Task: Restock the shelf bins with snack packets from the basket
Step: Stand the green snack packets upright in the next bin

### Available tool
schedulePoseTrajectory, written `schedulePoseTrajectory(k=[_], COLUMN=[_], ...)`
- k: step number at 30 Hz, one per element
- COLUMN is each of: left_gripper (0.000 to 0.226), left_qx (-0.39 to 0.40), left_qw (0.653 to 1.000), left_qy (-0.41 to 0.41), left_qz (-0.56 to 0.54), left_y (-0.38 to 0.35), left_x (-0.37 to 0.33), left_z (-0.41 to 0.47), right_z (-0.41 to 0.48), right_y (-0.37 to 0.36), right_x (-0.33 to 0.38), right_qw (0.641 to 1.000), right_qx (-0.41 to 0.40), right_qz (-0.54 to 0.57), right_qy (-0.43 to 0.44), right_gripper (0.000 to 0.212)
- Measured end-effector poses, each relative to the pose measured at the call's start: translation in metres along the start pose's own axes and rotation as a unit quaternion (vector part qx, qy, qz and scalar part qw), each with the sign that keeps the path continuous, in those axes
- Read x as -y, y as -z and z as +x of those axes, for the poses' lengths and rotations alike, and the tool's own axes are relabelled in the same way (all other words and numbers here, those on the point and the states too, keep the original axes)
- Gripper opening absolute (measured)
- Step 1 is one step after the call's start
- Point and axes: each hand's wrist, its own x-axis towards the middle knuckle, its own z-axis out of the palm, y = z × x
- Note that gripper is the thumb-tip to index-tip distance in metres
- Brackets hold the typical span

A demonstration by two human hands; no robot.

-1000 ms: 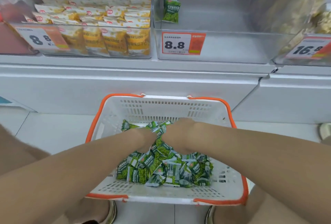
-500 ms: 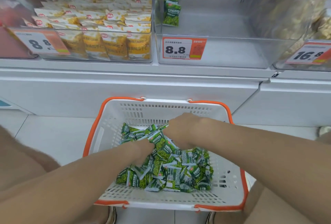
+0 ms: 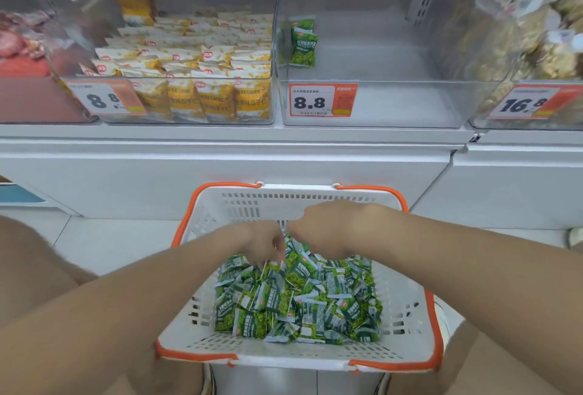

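The green snack packets (image 3: 296, 300) lie heaped in the white, orange-rimmed basket (image 3: 239, 205) on the floor, and the far edge of that heap is where things have changed. A second ago both hands were sunk to the knuckles in the middle of the pile. Now they have come up and moved toward the basket's far wall, drawing a cluster of packets with them. The left hand (image 3: 262, 244) points its fingers down, curled round the near side of that cluster. The right hand (image 3: 328, 224) sits knuckles-up just beside it, almost touching, with its fingers tucked under out of sight and packets spilling from beneath, so it appears to clamp the other side of the same bunch. The rest of the heap lies loose and looks a little flatter where the hands pulled out. By my reading the scoop is gathered and the lift has begun, but no packet from this handful has left the basket yet. Above and well apart from the hands, the clear middle bin (image 3: 394, 104) behind the 8.8 price tag (image 3: 321, 100) holds only two matching green packets (image 3: 303, 44) at its back left corner, so it is the likely destination and nearly all of the restocking is still to do. The bin to its left is full of yellow packets (image 3: 202, 79), and the one to its right holds bagged tan snacks (image 3: 536, 41). A loose two-handed bunch like this could shed packets on the way up.
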Motion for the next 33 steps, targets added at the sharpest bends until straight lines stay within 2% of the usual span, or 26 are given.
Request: schedulePoseTrajectory(k=[2, 4, 5, 7, 9, 11, 13, 15, 17, 19, 21, 24, 25, 26, 28, 29, 32, 33], left_gripper=[0.015, 0.017, 0.019, 0.019, 0.016, 0.017, 0.026, 0.033, 0.028, 0.021, 0.017, 0.012, 0.009, 0.007, 0.009, 0.015, 0.029, 0.029], left_qx=[-0.049, -0.095, -0.114, -0.143, -0.174, -0.219, -0.248, -0.243, -0.251, -0.288, -0.306, -0.288, -0.28, -0.272, -0.27, -0.277, -0.323, -0.34], left_qw=[0.992, 0.974, 0.963, 0.943, 0.924, 0.904, 0.913, 0.928, 0.93, 0.917, 0.888, 0.817, 0.806, 0.809, 0.846, 0.861, 0.863, 0.866], left_qy=[-0.011, -0.035, -0.046, -0.055, -0.044, -0.036, -0.049, -0.085, -0.128, -0.141, -0.142, -0.147, -0.158, -0.173, -0.194, -0.197, -0.193, -0.189], left_qz=[-0.113, -0.201, -0.239, -0.294, -0.339, -0.365, -0.321, -0.269, -0.238, -0.238, -0.312, -0.477, -0.498, -0.492, -0.416, -0.378, -0.338, -0.314], left_y=[0.026, 0.051, 0.063, 0.086, 0.108, 0.127, 0.144, 0.158, 0.166, 0.171, 0.173, 0.175, 0.175, 0.174, 0.172, 0.171, 0.171, 0.172], left_x=[-0.017, -0.038, -0.05, -0.068, -0.08, -0.087, -0.089, -0.09, -0.088, -0.086, -0.085, -0.087, -0.088, -0.089, -0.091, -0.093, -0.099, -0.101], left_z=[-0.018, -0.037, -0.047, -0.067, -0.087, -0.107, -0.123, -0.138, -0.149, -0.153, -0.152, -0.149, -0.149, -0.149, -0.149, -0.147, -0.142, -0.141], right_z=[-0.009, -0.015, -0.017, -0.021, -0.023, -0.028, -0.032, -0.033, -0.031, -0.032, -0.036, -0.043, -0.044, -0.045, -0.045, -0.044, -0.043, -0.043], right_y=[0.007, 0.015, 0.019, 0.024, 0.032, 0.043, 0.055, 0.064, 0.07, 0.075, 0.078, 0.085, 0.087, 0.09, 0.094, 0.095, 0.094, 0.095], right_x=[-0.01, -0.019, -0.024, -0.03, -0.036, -0.04, -0.04, -0.041, -0.043, -0.045, -0.048, -0.056, -0.059, -0.062, -0.064, -0.064, -0.061, -0.06], right_qw=[0.998, 0.992, 0.985, 0.954, 0.883, 0.794, 0.727, 0.675, 0.641, 0.64, 0.626, 0.572, 0.551, 0.527, 0.484, 0.473, 0.487, 0.481], right_qx=[-0.014, -0.07, -0.115, -0.217, -0.3, -0.321, -0.311, -0.304, -0.309, -0.323, -0.35, -0.429, -0.456, -0.473, -0.487, -0.494, -0.531, -0.54], right_qz=[0.066, 0.104, 0.122, 0.206, 0.358, 0.516, 0.612, 0.673, 0.702, 0.697, 0.697, 0.699, 0.699, 0.705, 0.727, 0.729, 0.694, 0.691], right_qy=[-0.012, -0.028, -0.029, -0.027, -0.036, -0.021, -0.01, -0.006, 0.011, 0.024, 0.01, -0.024, -0.033, -0.032, -0.018, -0.012, 0.001, -0.002], right_gripper=[0.042, 0.066, 0.071, 0.061, 0.056, 0.048, 0.039, 0.034, 0.033, 0.03, 0.026, 0.019, 0.015, 0.013, 0.018, 0.019, 0.016, 0.017])
